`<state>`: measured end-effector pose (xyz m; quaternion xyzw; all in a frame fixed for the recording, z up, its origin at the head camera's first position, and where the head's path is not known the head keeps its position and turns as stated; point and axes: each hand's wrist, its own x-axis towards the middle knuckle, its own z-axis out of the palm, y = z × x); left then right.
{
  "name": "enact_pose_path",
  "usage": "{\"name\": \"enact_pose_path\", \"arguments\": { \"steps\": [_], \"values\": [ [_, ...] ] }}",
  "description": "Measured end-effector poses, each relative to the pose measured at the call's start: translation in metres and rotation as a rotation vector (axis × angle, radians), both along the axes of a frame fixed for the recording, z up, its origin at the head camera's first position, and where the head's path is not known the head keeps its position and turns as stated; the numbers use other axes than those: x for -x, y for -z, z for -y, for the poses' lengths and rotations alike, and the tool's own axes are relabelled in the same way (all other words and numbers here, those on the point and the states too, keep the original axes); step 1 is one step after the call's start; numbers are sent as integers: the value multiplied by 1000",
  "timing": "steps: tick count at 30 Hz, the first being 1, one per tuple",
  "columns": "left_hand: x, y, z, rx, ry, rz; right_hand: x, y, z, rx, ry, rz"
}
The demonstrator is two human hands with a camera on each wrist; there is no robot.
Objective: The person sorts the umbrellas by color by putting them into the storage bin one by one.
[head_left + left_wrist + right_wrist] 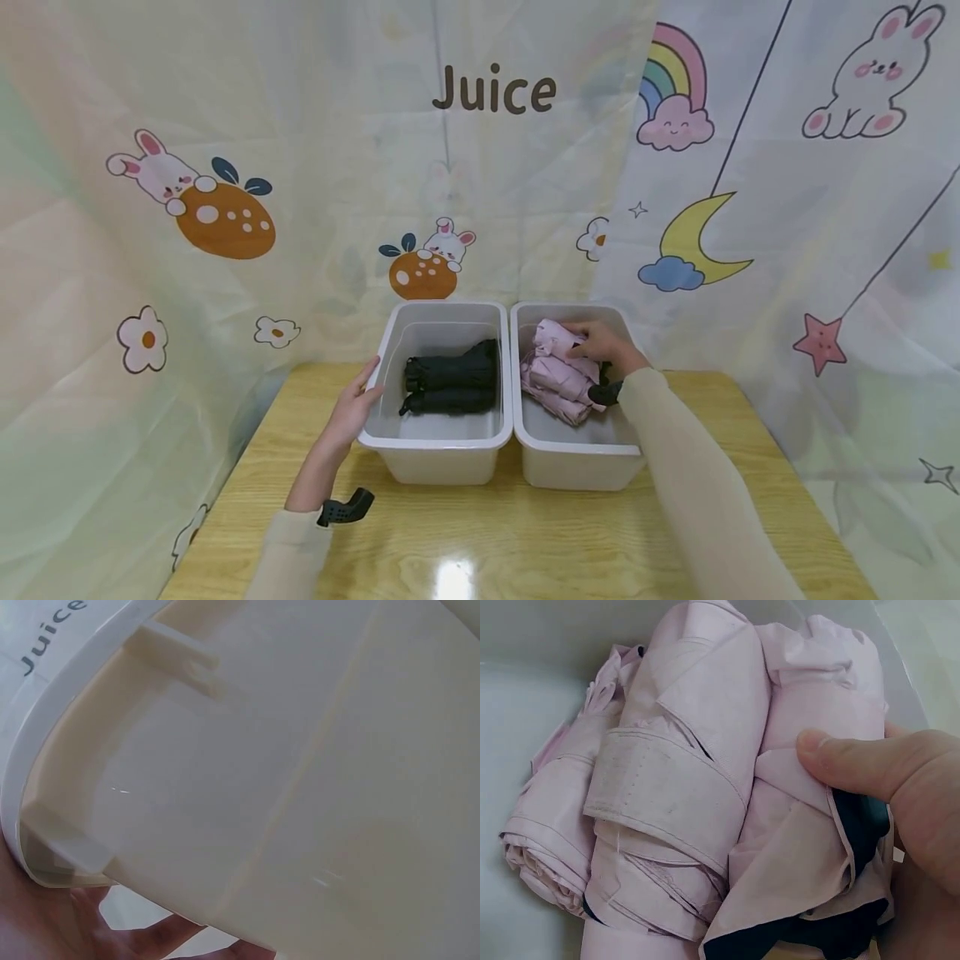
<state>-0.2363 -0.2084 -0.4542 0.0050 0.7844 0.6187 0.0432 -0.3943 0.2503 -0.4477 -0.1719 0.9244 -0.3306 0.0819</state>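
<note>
Two pale plastic bins stand side by side; in the left bin (442,462) lie black folded umbrellas (453,372). My left hand (351,414) holds that bin at its left rim, thumb over the edge and fingers along the outside. The left wrist view shows the bin's outer wall (225,765), partly hiding the fingers. Inside the right bin (581,473) are several pink folded umbrellas (682,712) with dark lining. My right hand (602,346) grips the rightmost pink umbrella (821,716), its thumb pressed on the cloth and the other fingers hidden behind.
Both bins sit on a wooden table (420,542), their neighbouring rims close together. A printed curtain (315,208) with cartoon rabbits and flowers hangs right behind them and along both sides. Each wrist carries a black camera mount (347,507).
</note>
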Motion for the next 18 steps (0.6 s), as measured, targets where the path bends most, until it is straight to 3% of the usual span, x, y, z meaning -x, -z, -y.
{"name": "enact_pose_path", "arguments": {
  "steps": [5,12,18],
  "values": [
    [-2,-2,2,-2,2,3,-1,-4,4,-11,15,21],
    [-4,-1,0,3,1,-3,-5,-10,4,0,8,-39],
    [0,-1,-1,25,10,-18,-9,-31,1,20,42,-95]
  ]
}}
